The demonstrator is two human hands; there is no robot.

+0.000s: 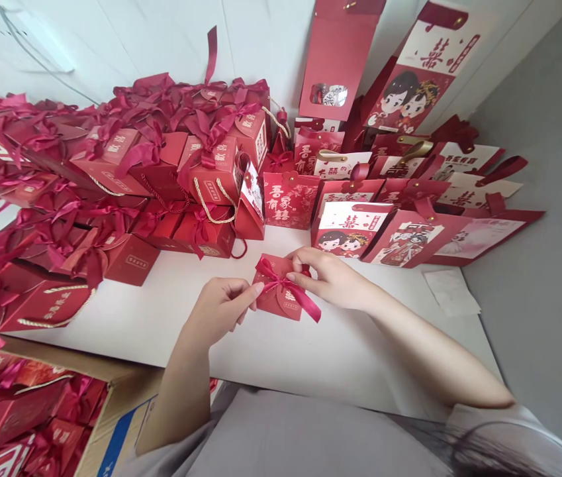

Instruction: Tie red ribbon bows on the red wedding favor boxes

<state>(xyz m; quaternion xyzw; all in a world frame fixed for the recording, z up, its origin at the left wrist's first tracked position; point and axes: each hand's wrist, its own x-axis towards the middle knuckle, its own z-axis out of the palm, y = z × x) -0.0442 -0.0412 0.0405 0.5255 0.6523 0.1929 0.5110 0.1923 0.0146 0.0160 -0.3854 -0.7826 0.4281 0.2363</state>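
Observation:
A small red gift box [277, 301] with a dark red ribbon bow [288, 286] sits on the white table [310, 351] in front of me. My left hand [221, 308] is closed, its fingertips pinching the left side of the box at the ribbon. My right hand [327, 275] reaches over the top of the box, fingers pinched on the ribbon at its right side. One ribbon tail [308, 308] trails down to the right over the box front.
A big heap of red ribboned boxes [112, 165] fills the table's left and back. Red paper gift bags [355, 225] stand and lie at the back right. A cardboard carton [116, 411] with more red boxes sits lower left. A white paper slip [452, 291] lies at the right.

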